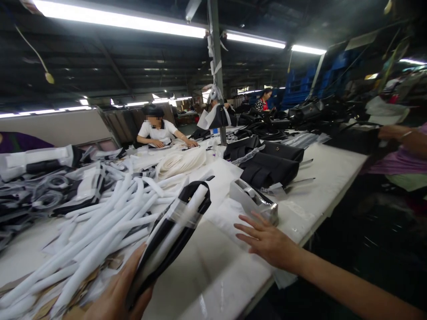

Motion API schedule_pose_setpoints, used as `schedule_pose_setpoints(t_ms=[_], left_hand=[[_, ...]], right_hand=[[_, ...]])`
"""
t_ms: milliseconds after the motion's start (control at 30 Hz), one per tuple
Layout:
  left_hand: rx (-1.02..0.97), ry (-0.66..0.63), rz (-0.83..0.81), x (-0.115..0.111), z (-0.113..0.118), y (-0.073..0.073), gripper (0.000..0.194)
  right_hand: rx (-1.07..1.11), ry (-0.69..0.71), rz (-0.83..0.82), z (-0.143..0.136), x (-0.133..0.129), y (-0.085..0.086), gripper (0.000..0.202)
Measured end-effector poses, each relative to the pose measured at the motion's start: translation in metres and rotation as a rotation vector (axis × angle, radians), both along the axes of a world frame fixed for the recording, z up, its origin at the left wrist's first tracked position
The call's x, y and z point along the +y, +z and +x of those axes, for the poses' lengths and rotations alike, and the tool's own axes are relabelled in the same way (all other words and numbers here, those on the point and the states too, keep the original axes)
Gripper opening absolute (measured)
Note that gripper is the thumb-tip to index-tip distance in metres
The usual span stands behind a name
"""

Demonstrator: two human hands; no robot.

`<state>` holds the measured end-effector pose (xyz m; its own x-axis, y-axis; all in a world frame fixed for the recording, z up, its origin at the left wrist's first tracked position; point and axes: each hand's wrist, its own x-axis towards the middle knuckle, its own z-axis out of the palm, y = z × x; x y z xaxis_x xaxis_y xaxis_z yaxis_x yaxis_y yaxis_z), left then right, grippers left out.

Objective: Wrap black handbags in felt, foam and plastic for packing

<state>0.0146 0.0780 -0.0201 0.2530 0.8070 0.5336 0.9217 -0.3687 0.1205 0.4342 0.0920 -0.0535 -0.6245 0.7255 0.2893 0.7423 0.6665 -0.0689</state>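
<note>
My left hand [116, 289] is wrapped round the lower end of a black strap bundle [173, 231], which slants up to the right with a white foam tube in it and clear tape across its upper part. Its fingers are partly hidden behind the bundle. My right hand [267, 240] has its fingers spread, with nothing in them, just in front of a grey tape dispenser [253, 200] on the white table [207, 266]. Whether its fingertips touch the dispenser is unclear.
White foam tubes [110, 226] lie piled at the left, beside wrapped black bundles [83, 191]. Black bags [270, 164] lie behind the dispenser. A metal post [216, 66] rises mid-table. Across the table is a person in white [160, 132]; another person's arm [403, 133] shows at right.
</note>
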Motion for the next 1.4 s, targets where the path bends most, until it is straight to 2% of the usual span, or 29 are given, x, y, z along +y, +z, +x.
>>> schedule_pose_setpoints(t_ms=[67,133,200,267,400,467,533,600,667,733,800,833,900,967,1033,1100,1167,1200,1267,1333,1400], left_hand=[[-0.010,0.043,-0.003,-0.005,0.003,0.006,0.072],[-0.016,0.077,-0.007,-0.009,0.004,0.011,0.070],[-0.011,0.092,-0.016,-0.010,0.004,0.013,0.068],[0.011,0.098,-0.024,-0.008,0.003,0.014,0.066],[0.069,0.100,-0.004,-0.003,-0.002,0.014,0.062],[0.082,0.075,0.010,-0.002,-0.003,0.014,0.062],[0.090,0.038,0.040,-0.003,-0.004,0.014,0.063],[0.098,-0.016,0.093,-0.005,-0.002,0.013,0.066],[0.112,-0.077,0.156,-0.008,0.002,0.010,0.068],[0.129,-0.139,0.218,-0.011,0.009,0.005,0.064],[0.143,-0.198,0.278,-0.013,0.017,-0.002,0.056],[0.155,-0.223,0.305,-0.015,0.022,-0.006,0.053],[0.187,-0.266,0.369,-0.018,0.030,-0.016,0.048],[0.223,-0.299,0.434,-0.021,0.037,-0.029,0.044],[0.253,-0.340,0.474,-0.023,0.042,-0.041,0.042],[0.277,-0.380,0.484,-0.025,0.046,-0.053,0.041],[0.286,-0.412,0.493,-0.026,0.050,-0.061,0.041],[0.284,-0.420,0.502,-0.026,0.051,-0.063,0.040],[0.276,-0.429,0.519,-0.026,0.055,-0.066,0.039],[0.275,-0.443,0.533,-0.026,0.057,-0.067,0.037],[0.275,-0.458,0.540,-0.027,0.059,-0.067,0.036]], right_hand=[[0.049,-0.049,-0.105,-0.013,0.006,-0.018,0.050],[0.124,-0.096,-0.149,-0.017,0.016,-0.028,0.038],[0.172,-0.102,-0.147,-0.021,0.023,-0.027,0.024],[0.188,-0.100,-0.117,-0.031,0.025,-0.019,0.016],[0.335,-0.065,-0.096,-0.074,0.001,-0.005,0.016],[0.450,0.010,-0.198,-0.097,-0.019,-0.004,0.017],[0.503,0.091,-0.371,-0.114,-0.037,-0.006,0.021],[0.497,0.092,-0.452,-0.124,-0.048,-0.008,0.024],[0.434,-0.001,-0.405,-0.131,-0.050,-0.011,0.030],[0.297,-0.051,-0.374,-0.136,-0.046,-0.016,0.051],[0.161,0.012,-0.405,-0.141,-0.042,-0.023,0.074],[0.125,0.072,-0.407,-0.142,-0.042,-0.026,0.078],[0.149,0.185,-0.323,-0.143,-0.046,-0.030,0.067],[0.250,0.310,-0.140,-0.140,-0.054,-0.025,0.044],[0.312,0.471,0.043,-0.132,-0.062,-0.010,0.029],[0.315,0.576,0.152,-0.123,-0.064,0.012,0.024],[0.359,0.502,0.174,-0.117,-0.055,0.034,0.024],[0.405,0.396,0.151,-0.116,-0.044,0.043,0.024],[0.446,0.110,-0.002,-0.119,-0.012,0.055,0.024],[0.322,-0.177,-0.274,-0.129,0.030,0.057,0.027],[0.214,-0.253,-0.398,-0.143,0.073,0.051,0.024]])
